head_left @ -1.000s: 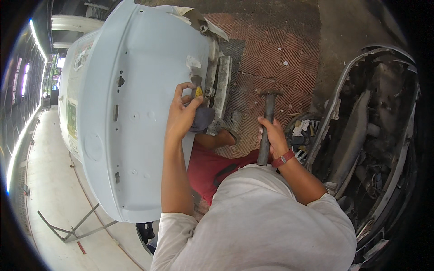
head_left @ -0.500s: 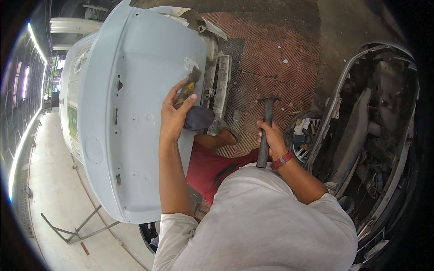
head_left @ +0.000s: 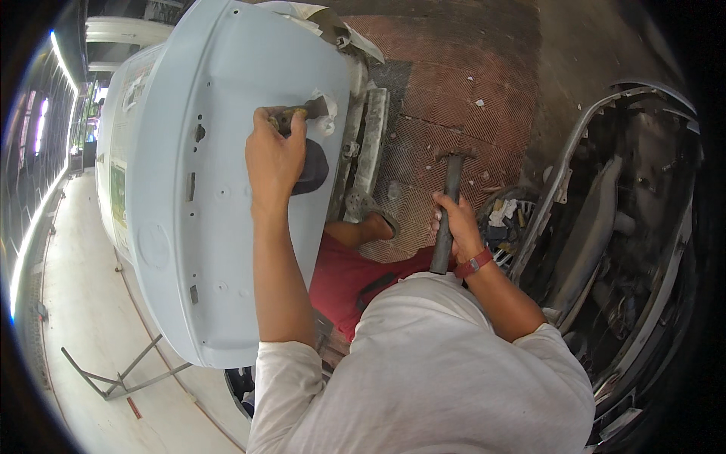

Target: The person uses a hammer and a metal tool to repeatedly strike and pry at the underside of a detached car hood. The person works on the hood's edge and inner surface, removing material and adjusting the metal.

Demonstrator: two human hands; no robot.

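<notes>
My left hand (head_left: 277, 157) is closed around the handle of a scraper (head_left: 308, 110) with a flat blade and yellowish marks. The blade lies at a rough whitish patch (head_left: 327, 123) on a pale blue-grey car trunk lid (head_left: 249, 174). Just below that hand is a dark rounded shape (head_left: 311, 172); I cannot make out what it is. My right hand (head_left: 460, 231) grips the dark handle of a hammer (head_left: 449, 198), held upright in front of my body with its head away from me. That wrist wears a red-strapped watch.
A car body shell (head_left: 590, 204) with an exposed, dirty interior stands at the right. Beside it, a wheel rim (head_left: 503, 223) holds small items. Red textured mats (head_left: 469, 113) with white bits cover the floor ahead. A metal stand (head_left: 117, 378) sits at the lower left.
My left hand has moved left and away from me, tilting the scraper so its blade meets the whitish patch. The right hand with the hammer has barely shifted.
</notes>
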